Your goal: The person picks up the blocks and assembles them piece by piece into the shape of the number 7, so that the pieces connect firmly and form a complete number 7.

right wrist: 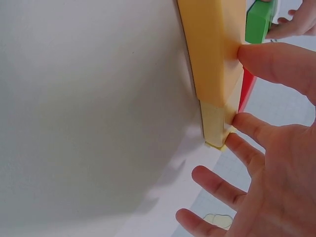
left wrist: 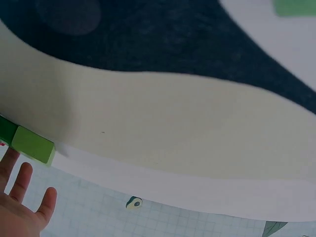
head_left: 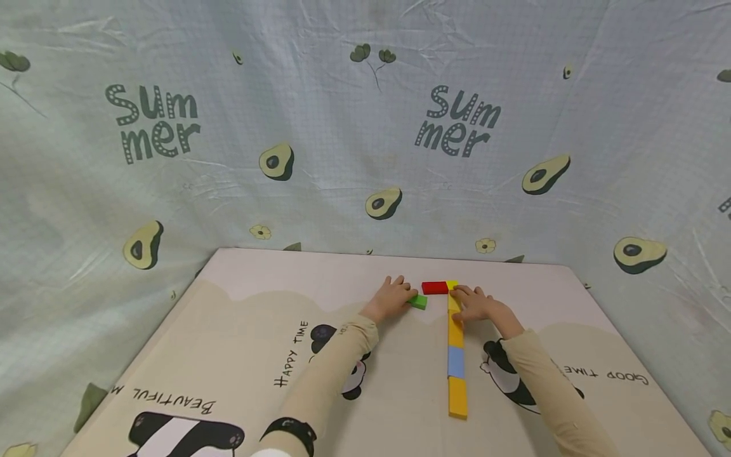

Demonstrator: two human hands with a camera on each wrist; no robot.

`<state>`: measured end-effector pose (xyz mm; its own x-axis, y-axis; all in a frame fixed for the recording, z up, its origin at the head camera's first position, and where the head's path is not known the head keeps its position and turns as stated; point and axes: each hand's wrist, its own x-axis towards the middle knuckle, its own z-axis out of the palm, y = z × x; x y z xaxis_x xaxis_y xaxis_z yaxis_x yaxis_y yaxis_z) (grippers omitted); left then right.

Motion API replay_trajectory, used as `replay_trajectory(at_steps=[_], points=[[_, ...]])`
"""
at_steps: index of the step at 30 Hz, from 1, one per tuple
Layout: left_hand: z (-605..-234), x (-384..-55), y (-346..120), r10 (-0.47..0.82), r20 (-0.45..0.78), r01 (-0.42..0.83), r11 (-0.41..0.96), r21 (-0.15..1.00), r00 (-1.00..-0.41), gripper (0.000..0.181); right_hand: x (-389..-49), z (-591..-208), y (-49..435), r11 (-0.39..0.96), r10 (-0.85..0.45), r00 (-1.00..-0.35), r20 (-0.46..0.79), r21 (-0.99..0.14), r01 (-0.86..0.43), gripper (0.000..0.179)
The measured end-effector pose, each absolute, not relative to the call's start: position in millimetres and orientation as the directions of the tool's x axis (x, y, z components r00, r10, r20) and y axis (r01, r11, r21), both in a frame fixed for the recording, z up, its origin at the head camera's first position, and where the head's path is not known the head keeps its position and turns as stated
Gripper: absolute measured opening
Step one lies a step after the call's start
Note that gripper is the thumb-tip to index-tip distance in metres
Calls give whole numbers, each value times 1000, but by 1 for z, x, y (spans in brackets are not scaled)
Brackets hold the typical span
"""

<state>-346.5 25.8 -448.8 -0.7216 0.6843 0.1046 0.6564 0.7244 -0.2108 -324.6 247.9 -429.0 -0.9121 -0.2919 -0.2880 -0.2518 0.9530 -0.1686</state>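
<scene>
In the head view, my left hand [head_left: 393,297] pinches a green block [head_left: 419,302] just above or on the tabletop; I cannot tell which. The same green block [right wrist: 258,22] shows between that hand's fingertips in the right wrist view. My right hand [head_left: 478,304] lies along the right side of a row of blocks. Its thumb touches an orange block [right wrist: 207,54] and two fingertips touch the yellow block [right wrist: 214,123] beyond, the other fingers spread. Nearer in the row lie a blue block [head_left: 455,362] and another orange block [head_left: 457,398]. A red block [head_left: 434,288] extends left from the row's far end.
A table [head_left: 228,343] with a printed panda cover [head_left: 183,435] bears the blocks. Behind and around it hangs a pale curtain [head_left: 320,95] printed with avocados and lettering. The table's far edge runs just behind the red block.
</scene>
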Motion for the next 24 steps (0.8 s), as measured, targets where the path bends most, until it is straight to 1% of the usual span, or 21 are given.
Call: replay_trajectory(at_steps=[5, 10, 13, 15, 19, 24], points=[[-449, -346, 27, 679, 120, 647, 729, -224, -724, 22, -331, -433, 251, 956, -276, -908, -315, -189, -225, 68], [-450, -346, 26, 680, 129, 648, 730, -219, -722, 22, -341, -444, 260, 946, -312, -905, -289, -182, -268, 70], [-449, -346, 26, 681, 134, 649, 729, -218, -720, 22, -339, -441, 258, 945, -309, -908, -284, -198, -260, 68], [-449, -345, 26, 683, 139, 650, 727, -221, -717, 21, -334, -435, 254, 950, -290, -908, -302, -204, -236, 67], [-449, -345, 25, 682, 152, 647, 729, -223, -715, 20, -326, -429, 249, 951, -295, -910, -292, -183, -249, 65], [-449, -346, 26, 678, 149, 648, 734, -205, -720, 22, -326, -430, 249, 954, -288, -912, -292, -168, -248, 63]])
